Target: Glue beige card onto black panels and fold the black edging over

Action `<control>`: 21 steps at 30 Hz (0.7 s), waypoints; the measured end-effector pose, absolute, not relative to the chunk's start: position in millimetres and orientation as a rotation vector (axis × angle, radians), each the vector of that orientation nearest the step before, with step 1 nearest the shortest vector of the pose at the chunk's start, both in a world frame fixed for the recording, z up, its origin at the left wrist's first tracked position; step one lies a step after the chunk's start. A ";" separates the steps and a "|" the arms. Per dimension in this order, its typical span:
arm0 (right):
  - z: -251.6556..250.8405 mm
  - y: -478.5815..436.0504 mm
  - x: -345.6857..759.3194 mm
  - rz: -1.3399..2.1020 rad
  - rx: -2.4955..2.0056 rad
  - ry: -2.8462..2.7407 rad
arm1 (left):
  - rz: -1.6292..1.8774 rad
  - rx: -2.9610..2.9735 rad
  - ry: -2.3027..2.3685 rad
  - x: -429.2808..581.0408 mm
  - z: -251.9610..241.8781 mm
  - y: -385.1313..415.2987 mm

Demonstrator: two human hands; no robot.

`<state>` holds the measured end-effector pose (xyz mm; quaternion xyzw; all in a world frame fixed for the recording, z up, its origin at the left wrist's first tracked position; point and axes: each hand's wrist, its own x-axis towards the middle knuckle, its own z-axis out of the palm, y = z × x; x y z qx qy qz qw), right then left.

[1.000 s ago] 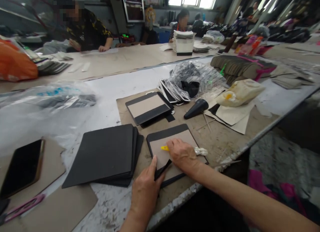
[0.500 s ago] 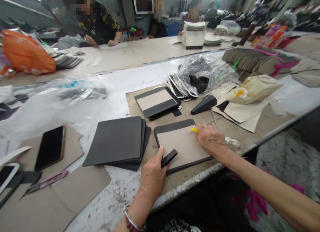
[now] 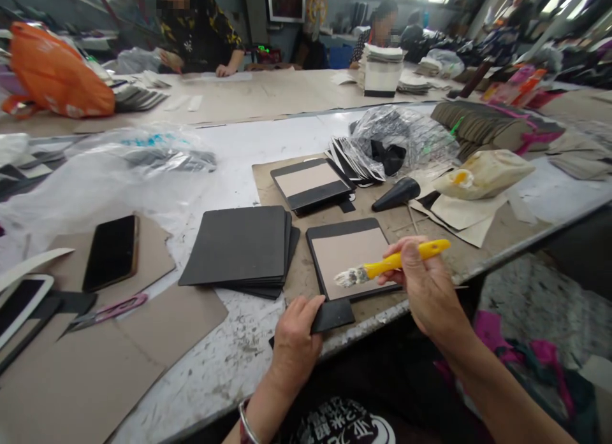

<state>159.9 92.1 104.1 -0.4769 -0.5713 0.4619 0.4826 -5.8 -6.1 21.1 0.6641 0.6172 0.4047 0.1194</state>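
Note:
My right hand (image 3: pixel 423 275) is closed round a yellow-handled brush (image 3: pixel 401 258), its whitish, caked bristles pointing left above a panel. That panel (image 3: pixel 342 253) is beige with black edges and lies near the table's front edge. In my left hand (image 3: pixel 299 332) is a black strip (image 3: pixel 335 315), pinched between thumb and fingers, at the panel's lower left corner. To the left sits a stack of dark grey sheets (image 3: pixel 241 243). Behind the panel is a smaller pile of black-and-beige panels (image 3: pixel 313 183).
A black cone-shaped object (image 3: pixel 396 194) and a stained cream-coloured container (image 3: pixel 482 175) stand at the right. Clear plastic wrapping (image 3: pixel 406 135) lies behind. On the left are a phone (image 3: pixel 111 253) and pink-handled scissors (image 3: pixel 115 309). A co-worker (image 3: pixel 201 33) works at the far table.
My right hand has lifted and turned, bringing the whole brush into view. My left hand has drawn the black strip down towards the front edge. The view has shifted slightly.

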 end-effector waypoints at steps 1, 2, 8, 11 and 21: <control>97.6 89.6 155.0 1.153 -1.176 -1.364 | 1.208 1.934 1.781 -6.3 21.6 -6.4; 92.8 87.4 151.4 1.170 -1.192 -1.346 | 1.229 1.928 1.757 -6.7 22.3 -6.8; 85.3 78.4 149.6 1.151 -1.305 -1.340 | 1.263 1.987 1.672 -5.4 26.3 -8.5; 83.7 76.2 152.5 1.129 -1.328 -1.318 | 1.212 2.062 1.644 -5.2 25.7 -8.3; 88.0 78.3 174.4 0.811 -1.508 -1.435 | 1.106 2.300 1.704 -2.9 20.0 -7.3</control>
